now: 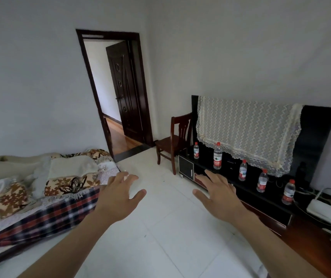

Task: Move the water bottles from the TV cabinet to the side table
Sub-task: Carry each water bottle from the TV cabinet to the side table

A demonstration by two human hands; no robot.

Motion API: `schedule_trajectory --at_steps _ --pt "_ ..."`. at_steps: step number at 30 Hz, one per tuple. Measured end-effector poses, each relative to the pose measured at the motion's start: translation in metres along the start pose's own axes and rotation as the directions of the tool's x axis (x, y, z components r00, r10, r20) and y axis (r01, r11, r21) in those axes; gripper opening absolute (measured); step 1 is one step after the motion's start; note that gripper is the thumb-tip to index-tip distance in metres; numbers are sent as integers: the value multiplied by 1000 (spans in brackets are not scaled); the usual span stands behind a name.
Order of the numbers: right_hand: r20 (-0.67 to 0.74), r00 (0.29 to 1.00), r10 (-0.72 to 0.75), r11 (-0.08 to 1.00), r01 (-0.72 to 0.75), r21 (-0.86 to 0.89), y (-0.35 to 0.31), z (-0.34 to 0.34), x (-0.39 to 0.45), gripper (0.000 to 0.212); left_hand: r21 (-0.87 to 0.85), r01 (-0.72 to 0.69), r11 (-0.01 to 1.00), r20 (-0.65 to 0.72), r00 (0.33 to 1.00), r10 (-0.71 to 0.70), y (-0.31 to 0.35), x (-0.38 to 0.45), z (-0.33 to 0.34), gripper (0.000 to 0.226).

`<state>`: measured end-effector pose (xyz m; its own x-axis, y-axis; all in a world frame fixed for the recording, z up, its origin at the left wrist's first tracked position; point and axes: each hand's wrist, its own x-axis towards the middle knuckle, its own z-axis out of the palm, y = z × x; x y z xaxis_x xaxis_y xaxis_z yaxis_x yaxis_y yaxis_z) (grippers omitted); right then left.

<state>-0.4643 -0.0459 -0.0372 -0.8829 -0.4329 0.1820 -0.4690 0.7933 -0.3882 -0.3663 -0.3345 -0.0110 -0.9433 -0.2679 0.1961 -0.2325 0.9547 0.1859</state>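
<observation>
Five water bottles stand in a row on the TV cabinet, below the television. Both hands, left hand and right hand, are spread and hold nothing. The bottles look full, smooth, quite light; best gripped around the middle.

Both hands out front: L & R; fingers spread.

Red labels are carried by the five bottles on the cabinet. White marks can be seen on the labels, but they are too small and blurred for any word to be read.
</observation>
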Motion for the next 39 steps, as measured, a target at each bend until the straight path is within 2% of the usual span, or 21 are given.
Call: schedule_trajectory --at_steps 6,17,22,26,29,33,36,39 --pt "-6 997 81 996 -81 -22 63 -11 48 59 -3 -58 998 116 992 57 50 80 50 59" --pt "-38 980 197 976 -200 -90 153 -15 137 59 -117 -169 979 132 974 184 106 224 115 60" --pt "-41 978 206 966 -209 -150 174 -10 207 58 -143 -221 965 115 964 238 113 304 145 59" --pt "-44 971 235 956 -239 -172 191 -11 276 71 -172 -237 956 104 961 257 108 382 157 60" --pt "-27 970 241 946 -241 -218 201 -5 326 68 -170 -273 947 91 952 291 102 436 172 59" --pt "45 962 269 960 -264 -98 209 12 378 75 -173 -261 950 155 945 288 97 481 195 63" --pt "66 964 258 961 -249 -120 221 25 418 68 -163 -261 951 191 938 290 93 512 211 65" --pt "59 966 251 961 -241 -136 238 36 461 71 -167 -235 958 191 945 265 89 551 227 62"
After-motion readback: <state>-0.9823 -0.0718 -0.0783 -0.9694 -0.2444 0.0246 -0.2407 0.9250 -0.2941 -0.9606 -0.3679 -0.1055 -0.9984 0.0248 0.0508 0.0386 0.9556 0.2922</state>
